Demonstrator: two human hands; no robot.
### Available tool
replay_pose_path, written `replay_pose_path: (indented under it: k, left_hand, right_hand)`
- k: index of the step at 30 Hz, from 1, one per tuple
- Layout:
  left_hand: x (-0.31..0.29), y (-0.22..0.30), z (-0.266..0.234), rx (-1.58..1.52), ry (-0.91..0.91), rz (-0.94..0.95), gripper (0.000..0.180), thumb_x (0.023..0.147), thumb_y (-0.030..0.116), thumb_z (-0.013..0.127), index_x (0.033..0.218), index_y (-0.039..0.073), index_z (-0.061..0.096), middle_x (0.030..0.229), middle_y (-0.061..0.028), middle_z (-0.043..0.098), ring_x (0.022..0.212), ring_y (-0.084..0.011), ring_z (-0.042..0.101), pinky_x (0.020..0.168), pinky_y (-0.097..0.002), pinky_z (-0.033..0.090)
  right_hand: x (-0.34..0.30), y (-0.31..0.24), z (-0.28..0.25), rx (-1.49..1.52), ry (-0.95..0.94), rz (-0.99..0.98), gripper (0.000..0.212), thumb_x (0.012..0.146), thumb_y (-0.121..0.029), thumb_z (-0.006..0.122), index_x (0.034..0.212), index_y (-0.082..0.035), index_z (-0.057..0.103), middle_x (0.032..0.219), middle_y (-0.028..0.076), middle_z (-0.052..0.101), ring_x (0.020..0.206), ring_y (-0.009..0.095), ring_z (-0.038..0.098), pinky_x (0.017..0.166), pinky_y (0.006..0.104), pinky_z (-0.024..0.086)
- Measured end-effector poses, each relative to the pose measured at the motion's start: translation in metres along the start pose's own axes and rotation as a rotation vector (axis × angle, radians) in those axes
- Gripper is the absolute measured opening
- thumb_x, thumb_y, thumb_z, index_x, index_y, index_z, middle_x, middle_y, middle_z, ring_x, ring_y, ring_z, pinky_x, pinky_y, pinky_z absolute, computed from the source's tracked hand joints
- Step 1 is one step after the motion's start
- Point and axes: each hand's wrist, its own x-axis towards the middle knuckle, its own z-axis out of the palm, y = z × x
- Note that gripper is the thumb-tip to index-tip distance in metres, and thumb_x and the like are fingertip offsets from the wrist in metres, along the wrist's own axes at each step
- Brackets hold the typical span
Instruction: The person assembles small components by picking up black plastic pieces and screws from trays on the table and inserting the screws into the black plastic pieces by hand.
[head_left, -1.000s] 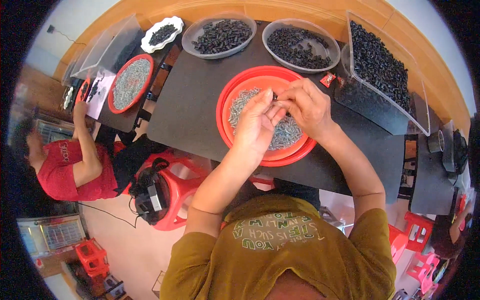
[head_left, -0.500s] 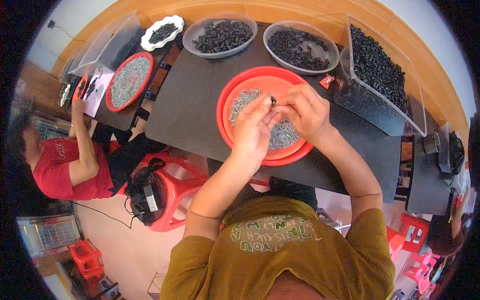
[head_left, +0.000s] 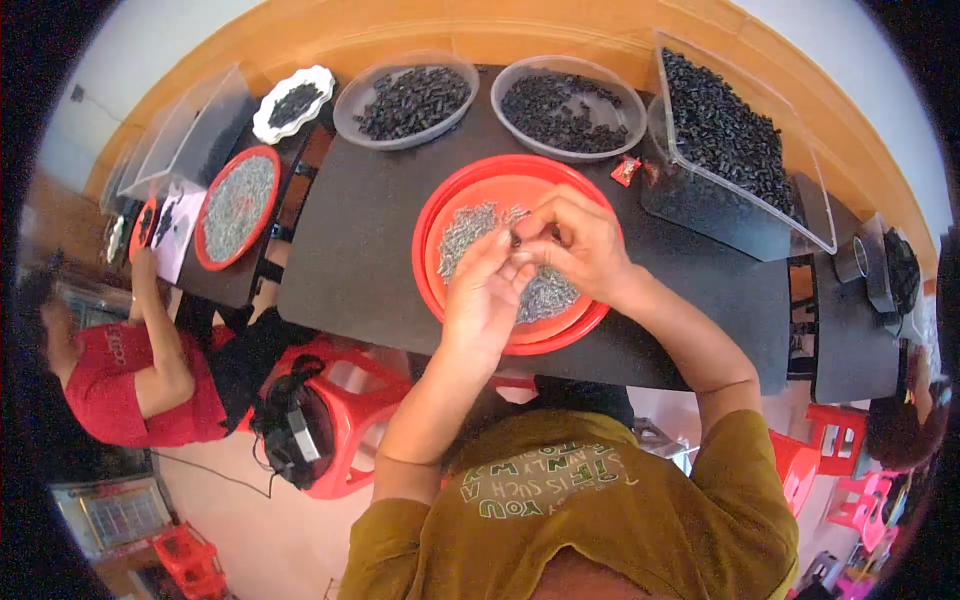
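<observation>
My left hand [head_left: 478, 295], palm turned up, pinches a small black part [head_left: 516, 240] between thumb and fingertips. Close against it, my right hand [head_left: 585, 245] has thumb and fingers pressed together at the same part; what they grip is too small to make out. Both hands are above a red round tray [head_left: 426, 300] that holds loose silver screw-like metal pieces [head_left: 465, 230]. My hands hide part of the tray and its contents.
Two clear bowls [head_left: 345, 115] of black parts stand at the back. A large clear bin [head_left: 740, 215] of black parts is at right, near a small red packet [head_left: 626, 170]. Left, a person in red [head_left: 130, 385] sits beside another red tray [head_left: 272, 205] of metal pieces.
The whole view has shifted slightly, so the table sits lower and further left. My hands stay together over the tray, with the right fingers curled closer over the black part.
</observation>
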Motion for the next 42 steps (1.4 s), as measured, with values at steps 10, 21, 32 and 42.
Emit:
replay_pose_path:
  k: [10, 21, 32, 42]
  left_hand:
    - [-0.015, 0.022, 0.000, -0.130, 0.085, 0.011, 0.017, 0.077, 0.006, 0.054, 0.094, 0.004, 0.053, 0.096, -0.0103, 0.057, 0.084, -0.0134, 0.056, 0.069, -0.0227, 0.047]
    - [-0.023, 0.025, -0.010, -0.185, 0.118, 0.011, 0.022, 0.076, 0.003, 0.053, 0.098, 0.002, 0.051, 0.100, -0.0115, 0.055, 0.092, -0.0147, 0.054, 0.071, -0.0225, 0.047]
    - [-0.019, 0.022, -0.009, -0.220, 0.096, -0.092, 0.016, 0.077, 0.008, 0.054, 0.093, 0.004, 0.053, 0.092, -0.0094, 0.058, 0.080, -0.0140, 0.058, 0.065, -0.0238, 0.049]
    - [-0.001, 0.022, 0.005, -0.180, 0.067, -0.057, 0.017, 0.077, 0.009, 0.054, 0.094, 0.005, 0.054, 0.092, -0.0077, 0.058, 0.077, -0.0149, 0.057, 0.064, -0.0257, 0.049]
  right_hand:
    - [0.069, 0.076, -0.036, -0.391, 0.092, 0.315, 0.016, 0.072, -0.018, 0.057, 0.083, -0.006, 0.059, 0.077, 0.011, 0.060, 0.073, 0.023, 0.058, 0.065, 0.0331, 0.045]
    - [0.101, 0.133, -0.038, -0.771, -0.188, 0.368, 0.012, 0.065, -0.018, 0.061, 0.077, -0.014, 0.063, 0.078, 0.010, 0.061, 0.078, 0.026, 0.057, 0.067, 0.0369, 0.045]
    - [0.106, 0.126, -0.039, -0.421, -0.018, 0.414, 0.022, 0.072, -0.026, 0.057, 0.070, -0.004, 0.061, 0.067, 0.012, 0.060, 0.064, 0.021, 0.059, 0.058, 0.0317, 0.045]
    - [0.057, 0.041, -0.031, 0.932, -0.067, 0.504, 0.015, 0.082, -0.015, 0.050, 0.094, -0.007, 0.049, 0.083, 0.004, 0.056, 0.070, 0.008, 0.054, 0.049, 0.0144, 0.037]
